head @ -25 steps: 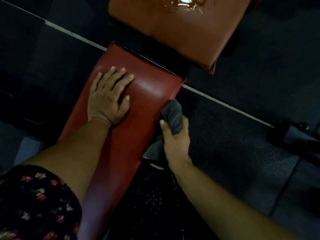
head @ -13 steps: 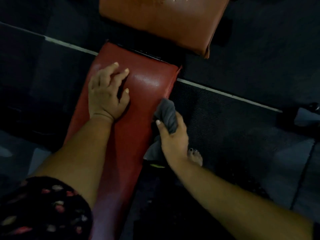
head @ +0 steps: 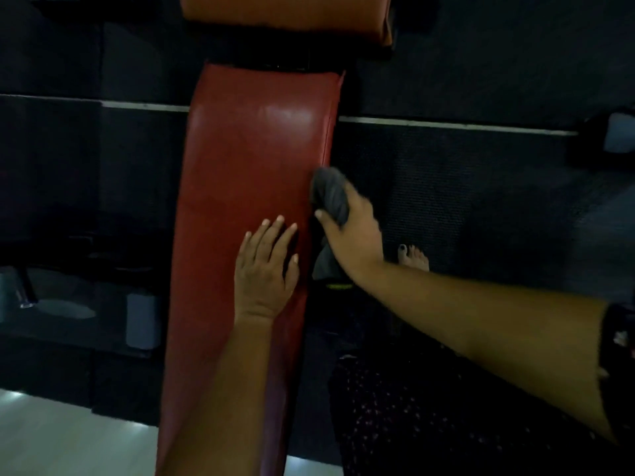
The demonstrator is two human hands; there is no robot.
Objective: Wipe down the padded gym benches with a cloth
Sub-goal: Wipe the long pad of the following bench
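Observation:
A long red padded bench pad (head: pixel 251 159) runs from the bottom of the head view up to the middle. Beyond a dark gap lies a second, orange-brown pad (head: pixel 285 12) at the top edge. My left hand (head: pixel 266 269) lies flat on the red pad near its right side, fingers straight. My right hand (head: pixel 354 231) grips a bunched dark grey cloth (head: pixel 330 194) and holds it against the pad's right edge. Part of the cloth hangs down below my palm.
Dark rubber floor mats surround the bench, crossed by a pale line (head: pixel 446 127). My bare foot (head: pixel 414 257) stands right of the bench. Pale machine parts sit at the left (head: pixel 142 319) and far right (head: pixel 618 132). Lighter flooring (head: pixel 68 441) shows at bottom left.
My left hand has slid down the pad toward me and flattened. The right hand with the cloth stays on the pad's right edge. The view has turned, so the bench now runs upright.

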